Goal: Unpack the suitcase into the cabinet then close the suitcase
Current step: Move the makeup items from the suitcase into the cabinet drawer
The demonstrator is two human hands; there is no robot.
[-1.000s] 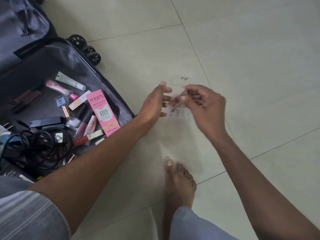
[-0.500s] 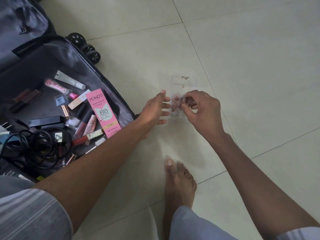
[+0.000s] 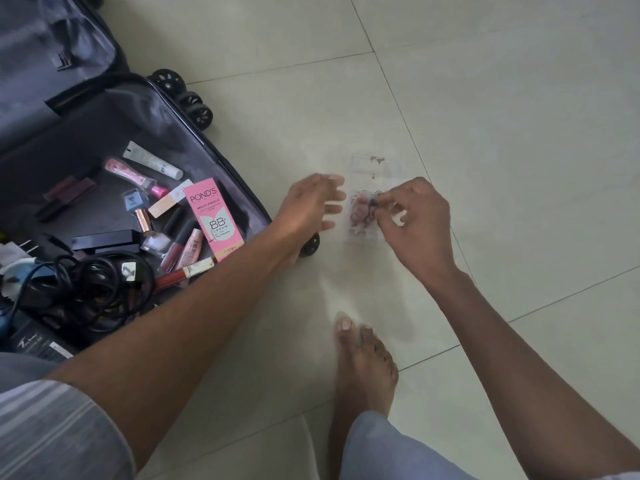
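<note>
An open dark suitcase lies on the floor at the left, with cosmetics inside: a pink Pond's BB cream box, tubes, lip glosses, nail polish and a coil of black cable. To its right a small clear plastic case with pinkish pieces in it lies on the tiles. My right hand pinches a small item at the case's pinkish contents. My left hand hovers just left of the case with fingers straight, holding nothing.
My bare foot stands on the pale tiled floor below the case. The suitcase's black wheels stick out at its far corner, and another wheel shows under my left wrist. No cabinet is in view.
The clear case went from held up between both hands to lying on the floor. My left hand let go and spread beside it; my right hand stayed pinching at its contents.
</note>
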